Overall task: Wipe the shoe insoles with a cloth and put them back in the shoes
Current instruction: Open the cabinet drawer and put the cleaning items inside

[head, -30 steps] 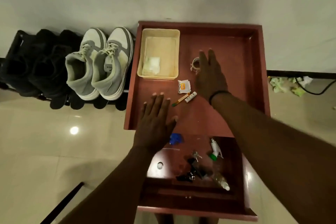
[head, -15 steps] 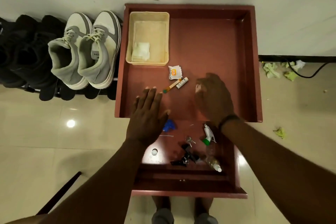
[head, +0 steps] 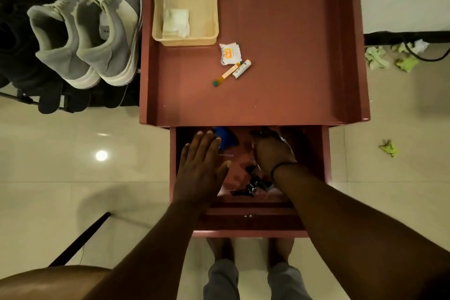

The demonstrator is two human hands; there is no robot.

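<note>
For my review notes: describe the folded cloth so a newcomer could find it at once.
Start at the red-brown table top. In its far left corner sits a cream basket, and the folded white cloth lies inside, the only thing in it, unlike the loose wrapper outside.

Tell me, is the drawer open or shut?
Open. The drawer is pulled out below the tabletop, and both hands are inside it among small things.

Two grey-and-white sneakers (head: 85, 29) on the rack. One beige basket (head: 185, 2), one folded cloth (head: 175, 23) in it. One crumpled wrapper (head: 229, 53), two small tubes (head: 233, 72) on the red tabletop (head: 292, 56). One open drawer (head: 250, 221). Two hands: left hand (head: 201, 168), right hand (head: 272, 153).
</note>
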